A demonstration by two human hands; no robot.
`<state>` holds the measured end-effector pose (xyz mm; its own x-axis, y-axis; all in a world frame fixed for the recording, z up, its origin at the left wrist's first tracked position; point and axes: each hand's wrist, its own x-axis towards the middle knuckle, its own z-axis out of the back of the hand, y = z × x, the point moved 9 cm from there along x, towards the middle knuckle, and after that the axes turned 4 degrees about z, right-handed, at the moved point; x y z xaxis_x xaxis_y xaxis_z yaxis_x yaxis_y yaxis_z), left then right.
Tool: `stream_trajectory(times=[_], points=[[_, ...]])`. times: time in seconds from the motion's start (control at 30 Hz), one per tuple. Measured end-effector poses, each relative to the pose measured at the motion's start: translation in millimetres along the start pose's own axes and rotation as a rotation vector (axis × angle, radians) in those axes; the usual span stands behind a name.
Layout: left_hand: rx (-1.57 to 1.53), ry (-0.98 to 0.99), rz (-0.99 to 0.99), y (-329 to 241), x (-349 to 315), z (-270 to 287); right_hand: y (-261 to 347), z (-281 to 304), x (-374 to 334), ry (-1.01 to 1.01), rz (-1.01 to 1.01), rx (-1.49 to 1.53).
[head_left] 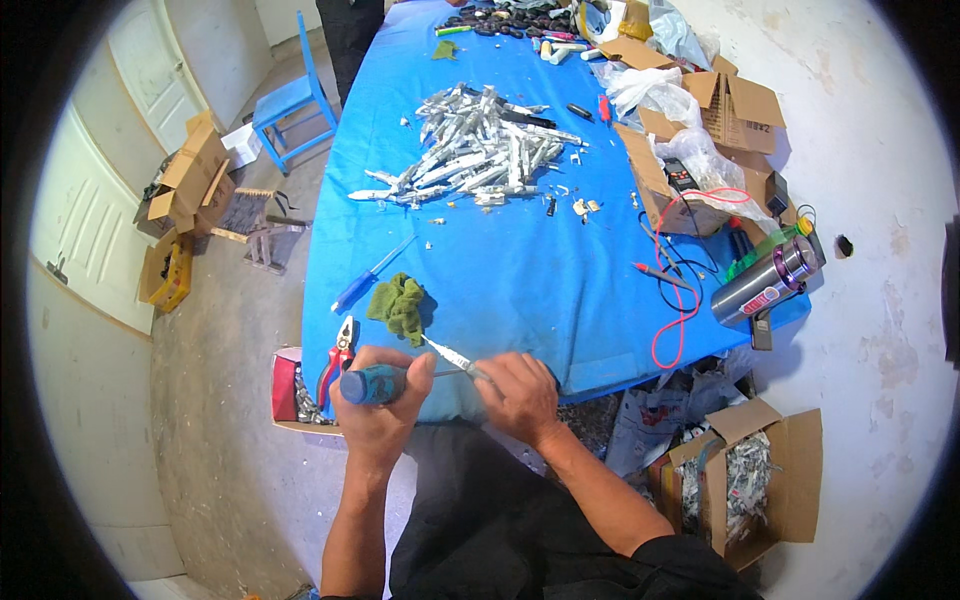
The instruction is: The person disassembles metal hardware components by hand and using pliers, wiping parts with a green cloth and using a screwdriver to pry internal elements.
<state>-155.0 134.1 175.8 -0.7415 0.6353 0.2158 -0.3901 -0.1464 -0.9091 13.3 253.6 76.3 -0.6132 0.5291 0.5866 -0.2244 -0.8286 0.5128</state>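
My left hand [377,425] is closed around the blue-and-black handle of a screwdriver [370,385]. Its thin shaft points right, toward a slim white pen-shaped piece [449,353] pinched in my right hand [521,396]. The shaft meets or passes close to the piece; which of these, I cannot tell. Just beyond the piece lies a crumpled green cloth [398,307]. Red-handled pliers [338,362] rest left of it at the table edge, and a second screwdriver [368,278] with a blue handle lies farther out. A heap of similar white pieces [480,150] covers the table's middle.
Along the right side of the blue-covered table [480,250] are a metal flask [765,283], a meter [680,177] with red and black leads, and cardboard boxes [740,110]. An open box of scraps [790,480] stands low right. A blue chair [292,108] is at far left.
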Motion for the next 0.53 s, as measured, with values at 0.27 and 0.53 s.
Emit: stream_trajectory(times=[0.27,0.53], points=[[0.051,0.069,-0.14,-5.0,5.8,0.9,0.5,-5.7,-3.3,0.004,0.003,-0.061],[-0.028,0.354,-0.04,4.8,28.8,-4.9,-2.6,-9.0,-0.7,0.018,-0.01,-0.021]])
